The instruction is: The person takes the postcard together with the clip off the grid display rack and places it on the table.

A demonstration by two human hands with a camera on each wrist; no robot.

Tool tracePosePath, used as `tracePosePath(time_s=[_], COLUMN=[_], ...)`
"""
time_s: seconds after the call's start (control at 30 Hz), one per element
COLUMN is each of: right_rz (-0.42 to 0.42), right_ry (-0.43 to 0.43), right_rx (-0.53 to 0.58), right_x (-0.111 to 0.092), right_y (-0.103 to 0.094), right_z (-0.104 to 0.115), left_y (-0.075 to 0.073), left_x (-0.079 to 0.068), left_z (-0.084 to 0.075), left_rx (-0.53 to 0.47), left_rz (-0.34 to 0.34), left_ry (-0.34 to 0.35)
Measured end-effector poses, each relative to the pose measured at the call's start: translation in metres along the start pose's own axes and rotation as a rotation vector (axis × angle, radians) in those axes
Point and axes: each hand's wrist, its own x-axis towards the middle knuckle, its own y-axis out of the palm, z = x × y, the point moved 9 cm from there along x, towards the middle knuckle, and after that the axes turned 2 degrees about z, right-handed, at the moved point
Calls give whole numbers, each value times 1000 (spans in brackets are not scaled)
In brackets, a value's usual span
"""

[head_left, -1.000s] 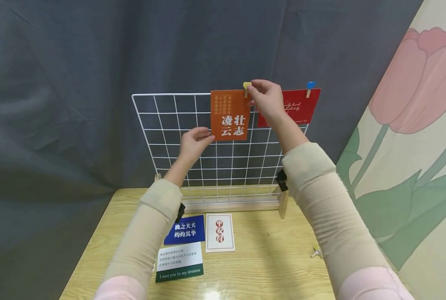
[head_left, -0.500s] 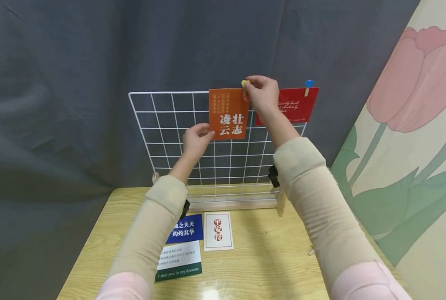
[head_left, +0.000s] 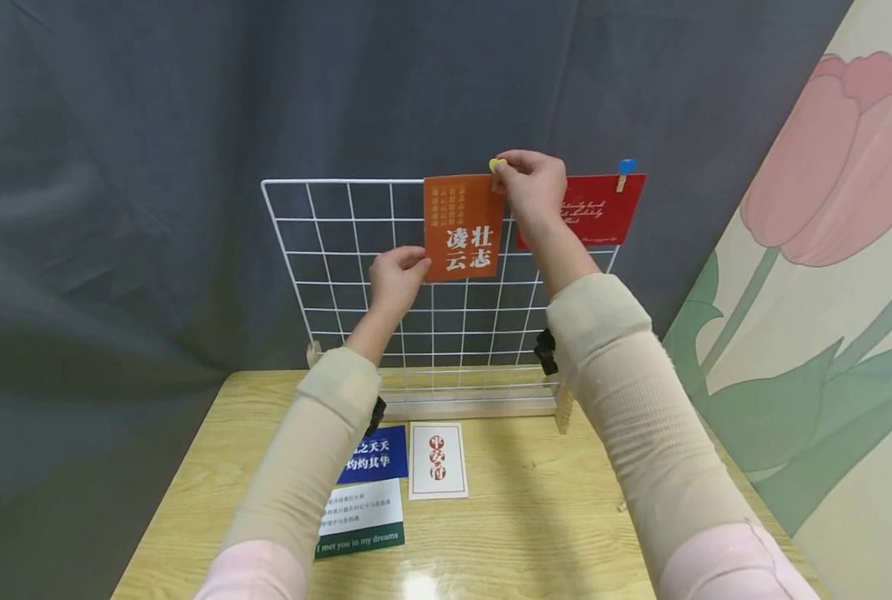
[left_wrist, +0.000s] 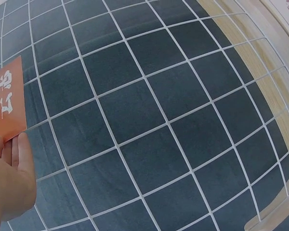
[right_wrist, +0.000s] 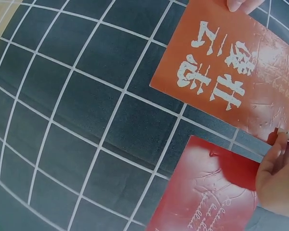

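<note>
An orange card (head_left: 463,225) with white characters stands against the upper part of a white wire grid (head_left: 326,237). At the card's lower left edge, my left hand (head_left: 396,283) pinches it between thumb and fingers; the left wrist view shows this grip on the orange card (left_wrist: 9,103) too. My right hand (head_left: 536,187) pinches a clothespin with a yellow heart (head_left: 498,165) at the card's top right corner. Beside that hand hangs a red card (head_left: 603,208), partly covered by it, under a clothespin with a blue heart (head_left: 623,171).
The grid stands in a wooden base (head_left: 468,408) on a wooden table (head_left: 521,533). Lying in front are a blue card (head_left: 378,454), a white card with red print (head_left: 437,460) and a white-and-green card (head_left: 363,517). A dark curtain (head_left: 153,208) hangs behind.
Both hands stay at the orange card with little movement. My right fingers still hold the yellow-heart clothespin at its top right corner. The head view has shifted slightly.
</note>
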Motion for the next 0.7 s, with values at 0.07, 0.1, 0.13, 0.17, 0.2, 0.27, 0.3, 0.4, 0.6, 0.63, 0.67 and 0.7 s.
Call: tracePosePath(time_s=[0.07,0.1,0.13,0.17,0.2,0.27,0.3,0.4,0.6,0.63,0.67,0.7], right_rz=[-8,-13,-19,-25,-32,-42,-48,-58,-71,-73,-73,-76], right_ry=[9,14,17,19,19,16,15,14,-10,-16,-23,-30], right_rx=[26,38,44,46,50,52,51,39,7,6,4,1], right_x=[-1,-1,-2,-3,-3,-4,-4,-5,-7,-7,-7,-7], right_y=[-1,-1,-2,-2,-2,-3,-3,-3,-4,-4,-3,-3], right_z=[0,0,0,0,0,0,0,-1,0,0,0,1], left_y=[0,0,1,1,2,2,3,3,6,6,5,5], left_x=[-1,-1,-1,-2,-2,-3,-3,-4,-3,-3,-3,-3], left_z=[0,0,0,0,0,1,1,2,5,5,6,6], left_rx=[1,-4,-10,-13,-19,-20,-23,-40,-100,-104,-108,-110], left_rz=[-3,-2,-1,-1,1,2,2,2,14,13,12,11], left_ry=[-6,-10,-16,-23,-30,-43,-48,-60,-77,-79,-80,-82])
